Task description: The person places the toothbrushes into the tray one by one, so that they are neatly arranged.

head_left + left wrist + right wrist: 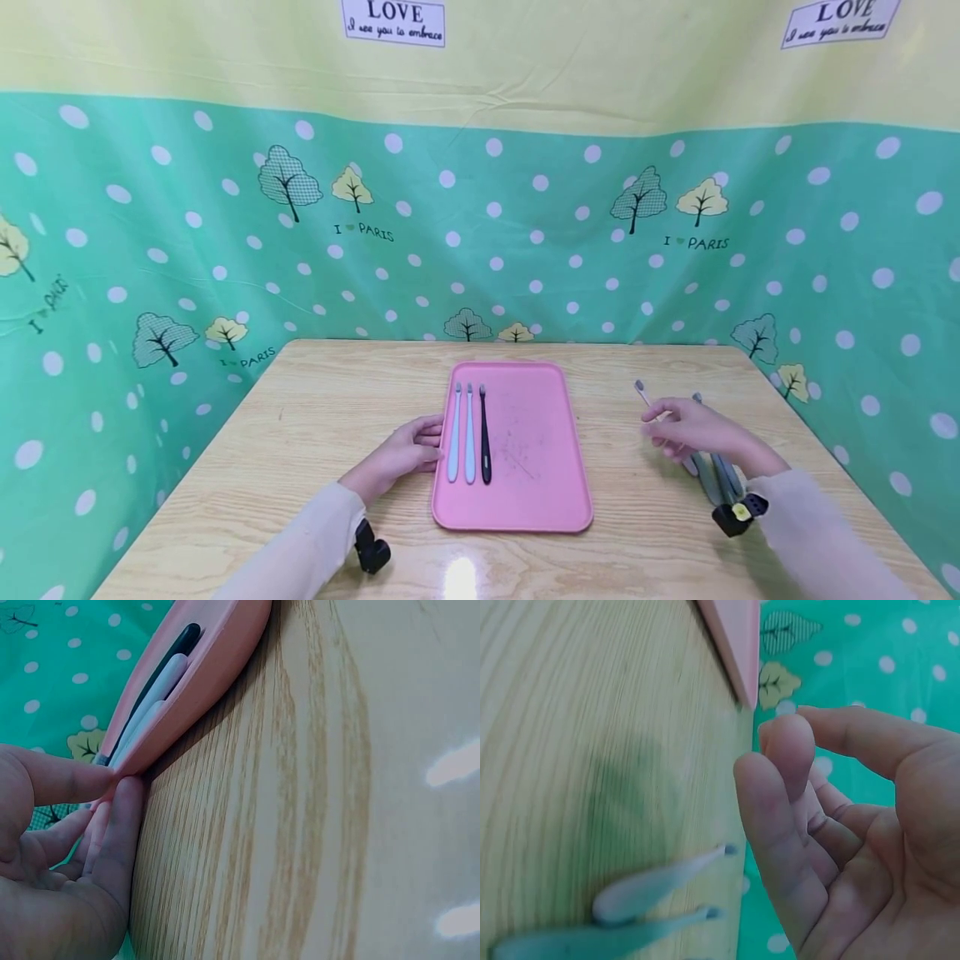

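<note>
A pink tray (532, 450) lies on the table, with two pale toothbrushes (470, 450) and a black toothbrush (485, 446) side by side along its left half. My left hand (408, 447) pinches the tray's left rim between thumb and fingers, as the left wrist view shows up close. Over the right side of the table hovers my right hand (692, 429), fingers loosely bent and nothing between them. Near it lie a pale pinkish toothbrush (649, 894) and a grey-green toothbrush (577, 943), partly covered by the hand and wrist in the head view.
The light wooden table (315, 400) carries the tray near its middle. A green and yellow curtain (495, 217) with dots and trees hangs behind and beside it. Black wrist cameras (371, 547) sit on both sleeves, the right one close over the toothbrush handles.
</note>
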A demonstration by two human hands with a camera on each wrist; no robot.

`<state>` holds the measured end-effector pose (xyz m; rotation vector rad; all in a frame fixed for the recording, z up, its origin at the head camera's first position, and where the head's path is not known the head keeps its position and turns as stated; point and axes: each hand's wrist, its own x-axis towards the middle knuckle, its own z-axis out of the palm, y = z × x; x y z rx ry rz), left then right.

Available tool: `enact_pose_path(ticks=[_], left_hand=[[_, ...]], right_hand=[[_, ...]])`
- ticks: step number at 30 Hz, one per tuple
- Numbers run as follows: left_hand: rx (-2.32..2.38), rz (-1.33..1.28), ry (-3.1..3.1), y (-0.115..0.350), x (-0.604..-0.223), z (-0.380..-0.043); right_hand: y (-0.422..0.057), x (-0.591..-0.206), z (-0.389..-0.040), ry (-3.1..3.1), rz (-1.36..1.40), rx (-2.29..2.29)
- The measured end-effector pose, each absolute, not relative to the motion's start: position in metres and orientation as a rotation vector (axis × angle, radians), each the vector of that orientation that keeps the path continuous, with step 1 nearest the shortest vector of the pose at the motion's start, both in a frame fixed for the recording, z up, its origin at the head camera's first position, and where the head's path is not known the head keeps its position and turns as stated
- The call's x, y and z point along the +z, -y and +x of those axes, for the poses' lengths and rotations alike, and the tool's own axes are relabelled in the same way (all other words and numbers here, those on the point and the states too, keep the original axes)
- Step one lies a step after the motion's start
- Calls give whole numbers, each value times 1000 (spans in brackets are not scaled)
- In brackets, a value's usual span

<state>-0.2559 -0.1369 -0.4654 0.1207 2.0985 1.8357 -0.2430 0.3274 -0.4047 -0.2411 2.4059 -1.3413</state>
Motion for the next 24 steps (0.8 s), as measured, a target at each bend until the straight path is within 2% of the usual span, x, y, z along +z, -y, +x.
enact_pose_path(ticks=[12,24], left_hand=[[1840,133,-2087,136,-465,-256],[1814,132,-2097,138,-465,-258]], right_hand=[[-360,-413,-238,-2518,-120,-1222],[-367,-422,-237,-2577,-63,-1178]])
